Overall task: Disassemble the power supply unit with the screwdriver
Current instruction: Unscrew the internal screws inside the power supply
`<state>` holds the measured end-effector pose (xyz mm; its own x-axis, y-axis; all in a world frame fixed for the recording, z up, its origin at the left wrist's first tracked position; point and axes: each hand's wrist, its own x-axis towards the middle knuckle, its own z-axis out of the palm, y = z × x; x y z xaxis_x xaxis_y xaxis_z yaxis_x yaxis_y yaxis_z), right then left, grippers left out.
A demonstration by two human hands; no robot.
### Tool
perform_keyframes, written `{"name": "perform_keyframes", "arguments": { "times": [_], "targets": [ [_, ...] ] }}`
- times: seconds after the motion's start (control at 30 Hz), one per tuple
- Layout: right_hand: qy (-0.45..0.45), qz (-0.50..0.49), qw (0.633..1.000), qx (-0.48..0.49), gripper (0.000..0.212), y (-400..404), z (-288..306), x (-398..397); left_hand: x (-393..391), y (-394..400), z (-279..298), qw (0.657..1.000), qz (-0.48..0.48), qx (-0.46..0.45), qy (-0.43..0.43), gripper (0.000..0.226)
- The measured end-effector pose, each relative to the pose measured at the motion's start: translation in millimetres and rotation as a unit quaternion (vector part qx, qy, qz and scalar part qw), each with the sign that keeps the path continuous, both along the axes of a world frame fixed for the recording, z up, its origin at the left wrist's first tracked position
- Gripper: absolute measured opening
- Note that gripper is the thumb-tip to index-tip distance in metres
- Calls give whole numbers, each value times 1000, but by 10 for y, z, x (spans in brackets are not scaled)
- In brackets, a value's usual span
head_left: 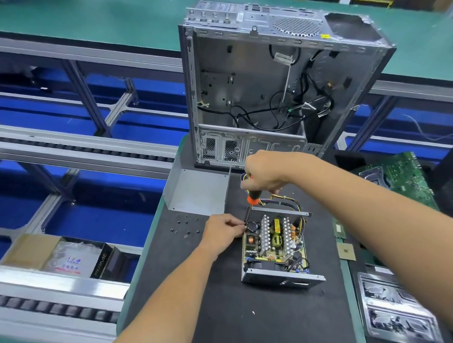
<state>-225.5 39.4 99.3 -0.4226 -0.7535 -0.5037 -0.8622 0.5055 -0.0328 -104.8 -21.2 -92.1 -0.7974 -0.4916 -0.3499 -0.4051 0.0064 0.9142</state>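
- We see the opened grey metal power supply unit (278, 248), circuit board and silver heat sinks bared, sitting on the black mat (246, 325).
- Our right hand (265, 171) curls round the black-and-orange screwdriver (254, 196), upright over the unit's far left corner.
- Our left hand (222, 230) pinches at the shaft's tip there (what it pinches, we cannot tell).
- Left of the unit lie small black screws (185, 225); the bent grey metal cover (197, 190) lies beyond them.

Bright even light, warped soft edges
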Motion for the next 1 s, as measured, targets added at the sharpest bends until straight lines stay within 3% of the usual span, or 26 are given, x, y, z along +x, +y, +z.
{"name": "perform_keyframes", "arguments": {
  "times": [0.2, 0.37, 0.47, 0.57, 0.7, 0.8, 0.87, 0.93, 1.0],
  "targets": [
    [-18, 150, 988, -4, 11, 62, 0, -38, -24, -3, -21, 1000, 2, 2, -1, 11],
    [-32, 125, 989, -67, 13, 124, 16, -9, -25, -11, -43, 1000, -1, 6, 1, 11],
    [40, 76, 996, -30, 16, 69, -15, 66, -37, -15, -39, 1000, 0, 10, 1, 12],
    [131, 102, 986, 28, 18, -28, -73, 120, -32, -15, -44, 1000, 3, 4, -1, 12],
    [38, 124, 991, -23, 11, 5, -10, 76, -40, -13, -51, 1000, 3, -7, -3, 13],
    [-79, 102, 990, -64, 30, 133, 114, 22, -36, -18, -53, 1000, 2, -1, -1, 16],
    [-106, 81, 986, -98, 29, 195, 110, 14, -39, -22, -57, 1000, 2, 4, 2, 16],
    [-62, 68, 990, -108, 16, 193, 70, 54, -46, -22, -58, 1000, 1, 5, 2, 15],
    [59, 86, 993, -46, 15, 136, 24, 121, -46, -22, -55, 1000, 3, 8, -2, 14]
  ]
}}
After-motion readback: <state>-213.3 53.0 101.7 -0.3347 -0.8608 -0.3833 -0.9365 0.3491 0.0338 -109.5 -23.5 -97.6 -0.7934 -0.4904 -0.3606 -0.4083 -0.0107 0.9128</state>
